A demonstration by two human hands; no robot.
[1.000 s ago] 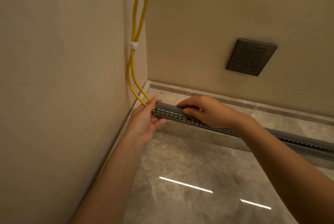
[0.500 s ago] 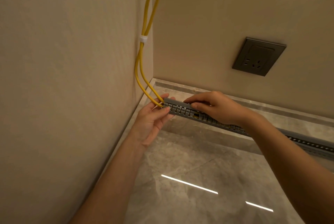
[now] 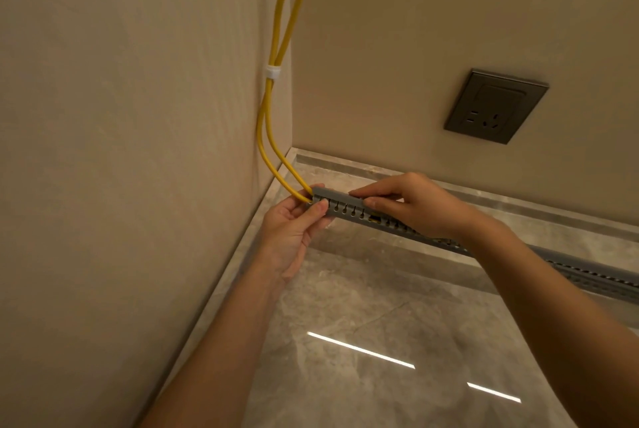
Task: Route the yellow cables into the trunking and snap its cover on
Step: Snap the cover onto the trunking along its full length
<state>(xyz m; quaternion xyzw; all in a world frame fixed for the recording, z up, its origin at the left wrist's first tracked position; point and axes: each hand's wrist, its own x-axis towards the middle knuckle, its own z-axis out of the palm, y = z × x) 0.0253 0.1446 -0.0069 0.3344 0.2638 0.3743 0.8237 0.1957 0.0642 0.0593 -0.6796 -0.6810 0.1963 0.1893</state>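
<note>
Marble floor, beige walls; trunking held in the grip of left hand and right hand.

No writing, brand, label or number can be read anywhere in this corner. The dark wall socket on the far wall, to the right, is too dim for any marking on its face to be made out. The white tie around the yellow cables and the grey trunking show no lettering that I can tell.
</note>
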